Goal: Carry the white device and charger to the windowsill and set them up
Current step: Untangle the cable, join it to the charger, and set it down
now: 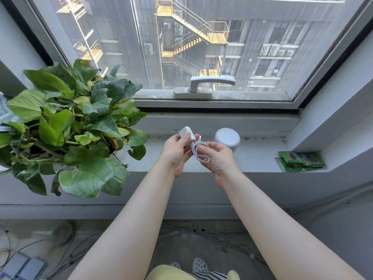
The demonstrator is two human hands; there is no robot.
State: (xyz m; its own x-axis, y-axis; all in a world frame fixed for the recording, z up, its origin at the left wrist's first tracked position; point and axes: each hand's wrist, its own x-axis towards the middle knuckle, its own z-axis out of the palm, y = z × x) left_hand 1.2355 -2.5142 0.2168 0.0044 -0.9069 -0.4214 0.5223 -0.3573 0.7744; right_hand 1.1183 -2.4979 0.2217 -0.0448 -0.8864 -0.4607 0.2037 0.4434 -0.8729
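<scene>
The white charger [186,133] is held up over the windowsill [260,156], its two metal prongs pointing up and to the left. The left hand [175,150] is closed around the plug body, thumb pressed across its face. A thin white cable [198,151] runs out of the charger's lower end and loops loosely between both hands; the right hand [219,158] pinches those loops with thumb and fingers curled in. No brand or lettering can be read on the charger or cable.

Just behind the right hand, farther toward the glass, the white device [227,139] stands upright on the sill, a rounded cylinder with a plain top and no readable marking. Well to its right, near the sill's corner where the wall steps in, lie green packets [300,161]; their print is too small to read.

To the left, a leafy potted plant [66,126] spreads wide, its leaves hanging over the sill's near edge and reaching almost to the left hand. Between plant and packets the sill is bare apart from the device, with dark grime along its far edge under the frame. The white window handle [203,85] sits on the frame above, lying level and pointing right.
</scene>
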